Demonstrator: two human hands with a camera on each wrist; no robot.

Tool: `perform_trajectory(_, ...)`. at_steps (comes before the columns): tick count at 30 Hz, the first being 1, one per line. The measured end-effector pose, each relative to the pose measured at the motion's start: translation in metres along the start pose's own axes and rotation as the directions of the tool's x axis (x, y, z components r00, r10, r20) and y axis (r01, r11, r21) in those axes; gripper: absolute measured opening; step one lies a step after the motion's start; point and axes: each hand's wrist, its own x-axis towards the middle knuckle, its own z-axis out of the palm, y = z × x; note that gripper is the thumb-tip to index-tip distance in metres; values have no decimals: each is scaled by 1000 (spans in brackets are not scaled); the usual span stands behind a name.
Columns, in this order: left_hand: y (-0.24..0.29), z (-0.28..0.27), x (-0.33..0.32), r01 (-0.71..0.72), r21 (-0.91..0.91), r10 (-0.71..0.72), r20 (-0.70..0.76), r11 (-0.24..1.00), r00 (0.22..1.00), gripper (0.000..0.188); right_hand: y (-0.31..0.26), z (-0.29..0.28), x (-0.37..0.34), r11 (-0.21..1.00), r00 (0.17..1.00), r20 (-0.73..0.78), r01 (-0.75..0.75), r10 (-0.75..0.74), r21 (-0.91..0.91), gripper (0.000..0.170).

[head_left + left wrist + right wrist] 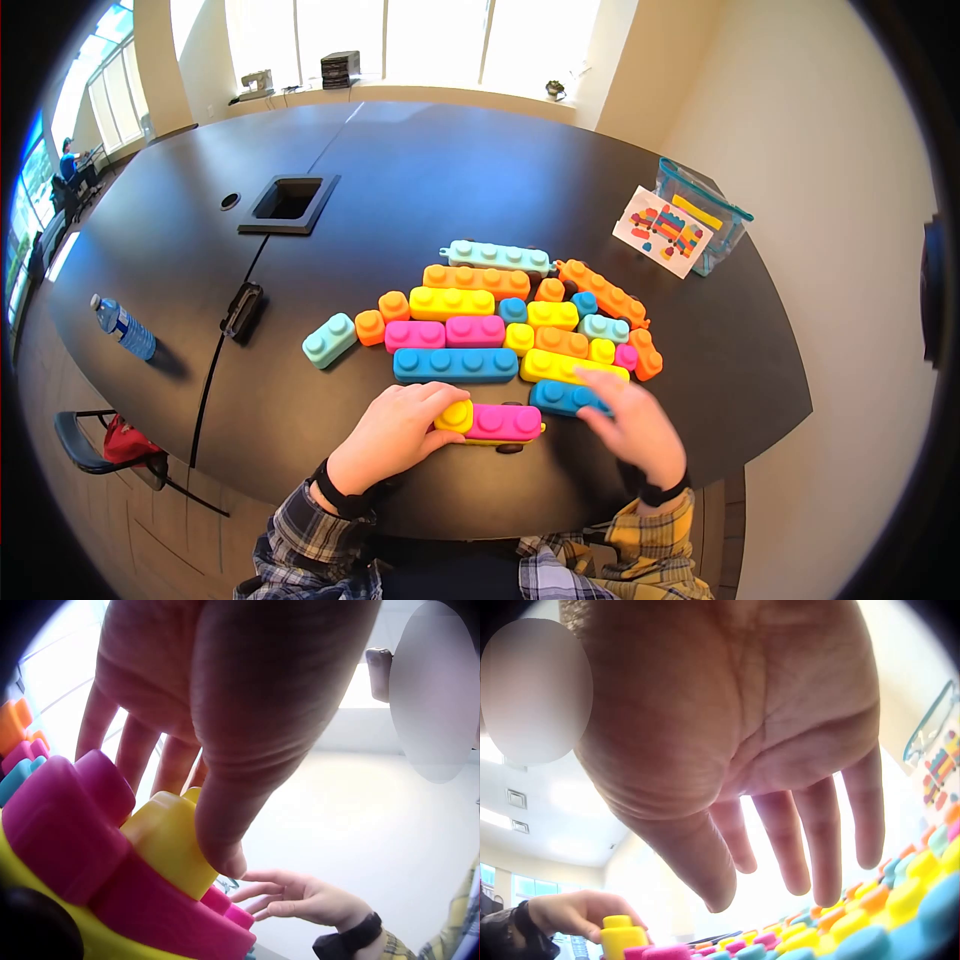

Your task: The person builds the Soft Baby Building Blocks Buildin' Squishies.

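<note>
At the table's near side, my left hand (388, 432) (247, 712) holds a small yellow block (455, 416) (174, 841) between thumb and fingers. Beside that block is a pink block (505, 422) (64, 825), above a yellow base (472, 441) with a dark wheel (510, 449). The left wrist view shows more pink (169, 915) under the yellow block. My right hand (638, 425) (742, 727) is over the right end of a blue block (562, 398), fingers spread and slightly bent, holding nothing; whether it touches the block, I cannot tell.
Behind the hands lie several loose blocks, including a long blue one (455, 366), a long yellow one (575, 366) and a wheeled light-blue piece (498, 256). A picture card (662, 232) leans by a clear bag (725, 240). A bottle (125, 328) lies at the left.
</note>
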Motion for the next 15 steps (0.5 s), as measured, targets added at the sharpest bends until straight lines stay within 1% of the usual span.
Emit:
perform_trajectory(2,1,0,0,5,3,-5,11,1000,1000,50,17,-17,7,995,995,-102,-31,22,-92,44)
perform_trajectory(4,3,-2,-1,6,8,-6,18,1000,1000,52,49,-27,21,987,989,-132,-81,63,-136,40)
perform_trajectory(5,6,-4,-2,-32,68,35,-47,997,998,55,72,-25,26,979,985,-165,-85,54,-186,38)
perform_trajectory(6,9,-6,-3,-64,128,78,-110,990,991,57,92,-24,31,960,984,-105,-163,142,-229,39)
perform_trajectory(7,10,-7,-4,-65,127,80,-111,990,991,57,109,-19,34,943,984,-104,-167,143,-287,38)
perform_trajectory(8,10,-10,-7,-11,114,22,-97,993,995,59,118,-15,38,924,985,-103,-169,142,-344,37)
perform_trajectory(9,8,-11,-9,44,102,-36,-83,994,996,61,127,-11,43,924,985,-102,-168,141,-344,37)
perform_trajectory(10,5,-11,-12,46,102,-37,-84,994,996,61,132,-9,48,902,975,-83,-222,205,-372,35)
perform_trajectory(11,0,-9,-14,61,90,-52,-91,994,994,58,136,-7,53,876,961,-68,-272,268,-399,33)
perform_trajectory(13,-5,-8,-16,77,82,-68,-101,994,993,55,143,-2,57,866,962,-74,-270,264,-421,31)
perform_trajectory(15,-7,-7,-18,154,32,-154,-16,987,988,44,149,4,57,855,961,-80,-273,265,-441,30)
